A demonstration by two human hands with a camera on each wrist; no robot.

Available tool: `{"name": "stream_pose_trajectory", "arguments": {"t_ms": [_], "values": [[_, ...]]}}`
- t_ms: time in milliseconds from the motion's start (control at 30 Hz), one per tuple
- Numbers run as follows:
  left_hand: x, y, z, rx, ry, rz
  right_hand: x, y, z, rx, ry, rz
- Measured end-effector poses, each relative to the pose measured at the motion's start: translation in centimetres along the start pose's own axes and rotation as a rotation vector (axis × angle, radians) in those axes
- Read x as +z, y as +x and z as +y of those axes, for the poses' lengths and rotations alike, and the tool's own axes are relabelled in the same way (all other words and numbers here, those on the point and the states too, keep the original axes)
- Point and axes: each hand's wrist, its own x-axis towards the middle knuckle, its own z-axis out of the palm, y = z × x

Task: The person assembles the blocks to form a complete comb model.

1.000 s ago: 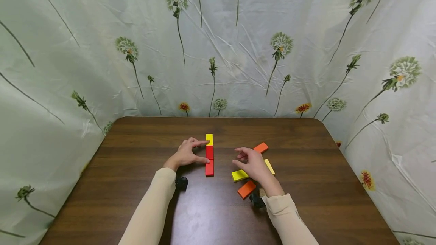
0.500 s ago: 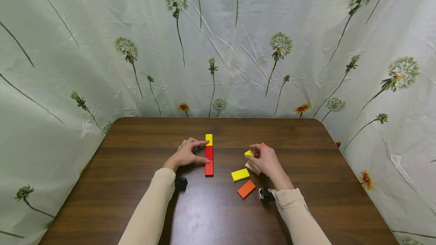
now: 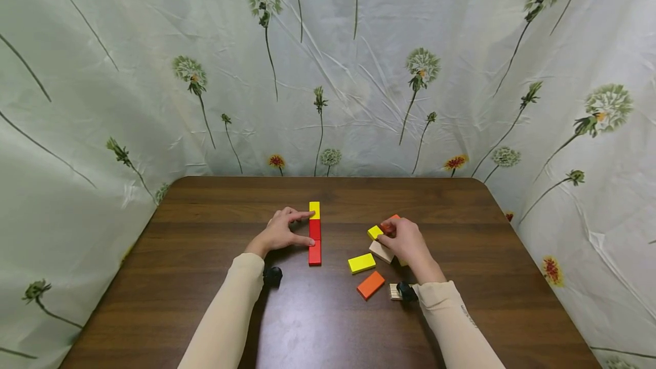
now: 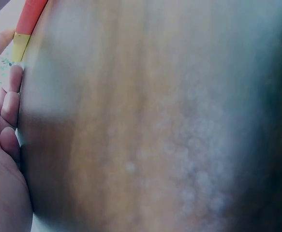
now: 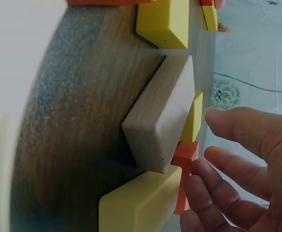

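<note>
Just left of the table's middle, a yellow block [image 3: 315, 207] and two red blocks, the middle one [image 3: 315, 229] and the near one [image 3: 315, 255], form a straight row end to end. My left hand [image 3: 279, 231] spans the row from its left side: index finger at the yellow block, thumb at the near red one. Over the loose blocks hovers my right hand [image 3: 407, 242], fingers loosely bent and holding nothing. Its fingertips are right by an orange block [image 5: 185, 152], partly covered by the hand. A small yellow block [image 3: 374, 232] and a plain wooden block [image 3: 381, 251] lie beside its thumb.
Nearer on the brown table [image 3: 205, 300] lie a flat yellow block [image 3: 361, 263], an orange block [image 3: 371, 285] and a pale wooden piece [image 3: 394, 292] partly behind the wrist camera. A pale yellow block [image 5: 141, 203] is mostly hidden under the right hand. A dandelion-print curtain [image 3: 359, 73] hangs behind.
My right hand has moved right, first to the small yellow block and then a little past it toward the orange block, uncovering the plain wooden block. The left hand has stayed on the row.
</note>
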Motion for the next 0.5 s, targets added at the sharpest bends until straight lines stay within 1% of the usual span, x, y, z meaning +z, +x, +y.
{"name": "stream_pose_trajectory", "arguments": {"t_ms": [367,500], "values": [[-0.04,0.03,0.0,0.002,0.0,-0.002,0.45,0.26,0.15,0.006,-0.008,0.004],[-0.03,0.03,-0.04,0.004,0.007,-0.003,0.66,0.37,0.03,0.011,-0.001,-0.006]]}}
